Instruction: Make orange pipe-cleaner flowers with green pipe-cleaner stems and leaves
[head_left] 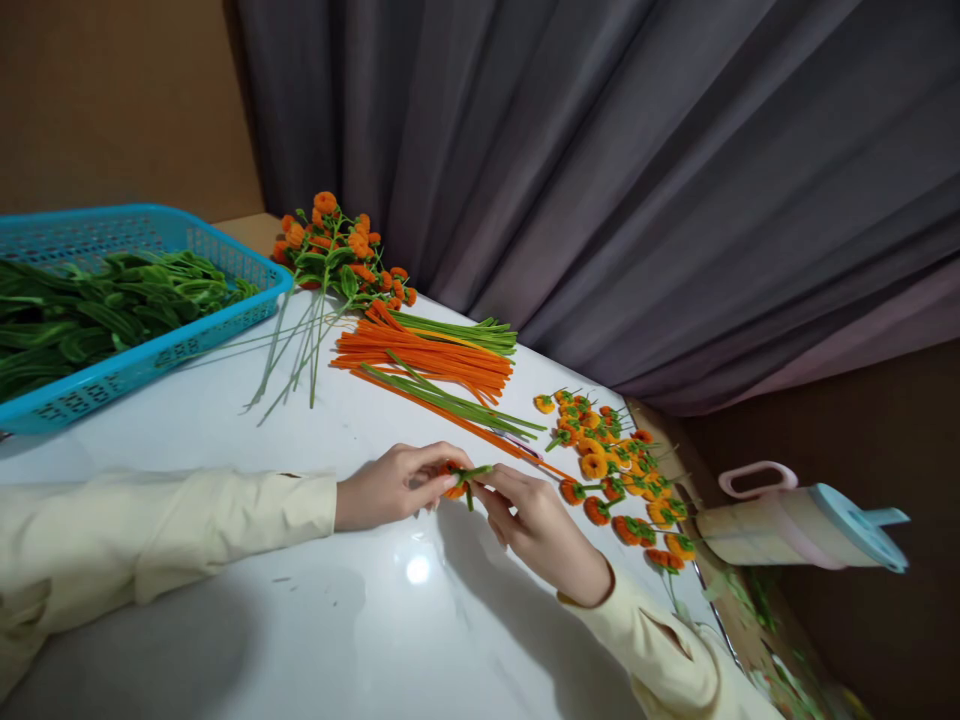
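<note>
Above the white table, my left hand [397, 484] pinches a small orange pipe-cleaner flower [452, 489]. From the other side my right hand [530, 515] closes its fingertips on a green pipe cleaner [478, 471] at the flower's base. One short green end points down below the flower. The fingers partly hide the flower and how the green piece is joined to it. Just beyond my hands lie loose green pipe cleaners [465, 398] and a bundle of orange pipe cleaners [435, 350]. Finished-looking orange and yellow flower heads [592, 465] lie beside my right hand.
A blue plastic basket [161, 348] of green fuzzy leaves [97, 310] stands at the left. Long-stemmed orange flowers [326, 245] lie at the back, before a grey curtain [525, 170]. At the right is a cup [787, 525] with a light blue lid. A thin pinkish-purple tool [523, 446] lies beyond my hands.
</note>
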